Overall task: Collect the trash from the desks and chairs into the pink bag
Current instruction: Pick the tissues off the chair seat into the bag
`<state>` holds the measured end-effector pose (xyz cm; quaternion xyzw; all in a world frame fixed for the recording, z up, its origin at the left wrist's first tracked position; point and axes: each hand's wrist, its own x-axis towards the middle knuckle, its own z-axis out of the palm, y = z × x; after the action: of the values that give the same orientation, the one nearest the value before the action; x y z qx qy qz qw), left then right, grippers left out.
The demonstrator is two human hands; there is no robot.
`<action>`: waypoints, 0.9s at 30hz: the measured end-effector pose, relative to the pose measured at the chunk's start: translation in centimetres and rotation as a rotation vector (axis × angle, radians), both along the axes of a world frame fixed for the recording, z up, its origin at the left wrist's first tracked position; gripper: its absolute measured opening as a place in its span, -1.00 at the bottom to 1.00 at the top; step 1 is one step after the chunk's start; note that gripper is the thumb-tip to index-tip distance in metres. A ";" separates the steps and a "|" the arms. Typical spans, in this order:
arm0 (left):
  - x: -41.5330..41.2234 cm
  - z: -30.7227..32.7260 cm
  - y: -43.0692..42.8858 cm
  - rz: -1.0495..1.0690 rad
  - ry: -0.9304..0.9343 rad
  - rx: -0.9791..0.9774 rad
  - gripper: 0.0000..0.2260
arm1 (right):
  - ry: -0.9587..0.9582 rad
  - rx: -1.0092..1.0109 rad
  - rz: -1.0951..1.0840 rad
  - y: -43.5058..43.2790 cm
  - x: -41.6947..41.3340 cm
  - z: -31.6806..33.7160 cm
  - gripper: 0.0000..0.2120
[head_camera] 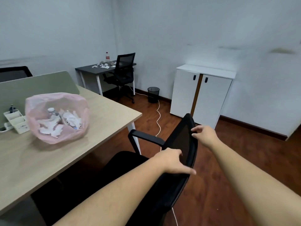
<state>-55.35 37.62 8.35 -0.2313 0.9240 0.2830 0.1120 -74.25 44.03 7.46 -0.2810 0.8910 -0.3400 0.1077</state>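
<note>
Both our hands are on the backrest of the black office chair (180, 139) in front of us. Our left hand (172, 162) lies over the lower part of its side edge, fingers curled round the frame and the thumb stretched out behind. Our right hand (203, 136) takes the same edge higher, near the top corner, pinching it between fingertips and thumb. Neither hand holds any trash, and on the dark seat we cannot make out any litter.

The pink bag (57, 118) stands on the light wooden desk (105, 115) to our left, near the far edge of the tabletop beside the green divider (37, 85) and well apart from the right corner. Its mouth is open, and crumpled paper and plastic bottles lie inside.

More trash is on the dark desk (88, 69) at the far wall: paper scraps (104, 66) and a bottle with a red label (107, 57) near its back edge.

We judge the bag to be thin, soft film and light, with no shape of its own. It is best taken by the gathered rim, not by the side, which could stretch or tear. The scraps should be very light and easy to pinch. The bottle is stiff and smooth, so it wants a hold round the body.
</note>
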 end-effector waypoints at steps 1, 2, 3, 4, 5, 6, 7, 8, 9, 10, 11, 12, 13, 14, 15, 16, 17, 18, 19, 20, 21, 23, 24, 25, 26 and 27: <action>0.0 -0.1 0.6 0.001 -0.020 -0.015 -0.30 | -0.016 -0.025 -0.022 0.1 0.2 -0.4 -0.87; 0.0 -0.2 1.0 0.018 -0.021 -0.008 -0.36 | -0.018 -0.056 -0.046 0.0 0.3 -0.7 -0.87; 0.2 -0.2 1.2 0.040 -0.010 0.007 -0.42 | -0.008 -0.083 -0.061 -0.2 0.5 -0.8 -0.88; 0.2 -0.1 1.2 0.058 0.005 0.020 -0.44 | 0.000 -0.098 -0.069 -0.4 0.6 -0.8 -0.89; 0.3 -0.1 1.0 0.076 0.016 0.034 -0.44 | 0.001 -0.102 -0.067 -0.7 0.7 -0.8 -0.89; 0.6 0.0 0.9 0.086 0.020 0.048 -0.43 | -0.004 -0.104 -0.060 -1.0 0.9 -0.8 -0.89; 0.9 0.2 0.6 0.091 0.015 0.056 -0.41 | -0.005 -0.102 -0.050 -1.2 1.1 -0.8 -0.89; 1.3 0.3 0.3 0.097 0.006 0.062 -0.41 | -0.001 -0.105 -0.037 -1.5 1.3 -0.9 -0.88; 1.6 0.4 -0.1 0.101 -0.011 0.071 -0.42 | 0.017 -0.110 -0.023 -1.7 1.6 -1.0 -0.88; 2.1 0.6 -0.5 0.112 -0.029 0.089 -0.43 | 0.044 -0.112 -0.003 -1.9 2.0 -1.2 -0.88; 2.7 0.9 -1.0 0.127 -0.051 0.109 -0.44 | 0.080 -0.110 0.023 -2.2 2.5 -1.3 -0.87; 3.3 1.2 -1.4 0.141 -0.074 0.120 -0.46 | 0.112 -0.114 0.051 -2.6 3.1 -1.4 -0.87; 4.0 1.5 -1.9 0.155 -0.096 0.124 -0.46 | 0.134 -0.116 0.079 -3.1 3.7 -1.6 -0.87; 4.6 1.8 -2.3 0.174 -0.112 0.125 -0.47 | 0.142 -0.113 0.106 -3.6 4.3 -1.8 -0.85; 5.4 1.9 -2.6 0.199 -0.124 0.123 -0.47 | 0.141 -0.099 0.132 -4.2 5.2 -2.0 -0.83; 6.2 1.9 -2.8 0.221 -0.132 0.110 -0.48 | 0.160 -0.065 0.150 -4.8 6.0 -2.4 -0.81; 7.0 1.6 -3.0 0.242 -0.141 0.066 -0.49 | 0.224 0.000 0.174 -5.5 6.9 -2.7 -0.78; 7.9 1.2 -3.2 0.261 -0.154 -0.013 -0.50 | 0.305 0.080 0.204 -6.2 7.7 -3.1 -0.73; 8.7 0.7 -3.4 0.287 -0.163 -0.110 -0.54 | 0.374 0.141 0.247 -6.8 8.4 -3.2 -0.69; 9.7 0.1 -3.6 0.332 -0.157 -0.203 -0.60 | 0.413 0.175 0.320 -7.7 9.1 -3.4 -0.66; 10.7 -0.4 -3.9 0.378 -0.139 -0.283 -0.66 | 0.433 0.190 0.403 -8.6 9.7 -3.5 -0.65; 12.5 -1.4 -4.5 0.434 -0.094 -0.444 -0.76 | 0.452 0.218 0.531 -10.0 10.6 -3.4 -0.62; 13.5 -1.8 -5.0 0.436 -0.082 -0.533 -0.77 | 0.469 0.223 0.573 -10.8 11.2 -3.3 -0.60; 14.5 -2.3 -5.7 0.420 -0.071 -0.621 -0.75 | 0.484 0.221 0.604 -11.7 11.9 -3.1 -0.59; 15.4 -2.6 -6.4 0.388 -0.059 -0.696 -0.72 | 0.499 0.206 0.621 -12.5 12.6 -3.1 -0.60; 16.3 -2.8 -7.3 0.362 -0.056 -0.744 -0.69 | 0.515 0.183 0.630 -13.4 13.3 -3.1 -0.59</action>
<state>-39.05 30.32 5.59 -0.4226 0.9042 -0.0613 -0.0055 -60.98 30.61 4.39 -0.6048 0.7860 -0.1283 0.0046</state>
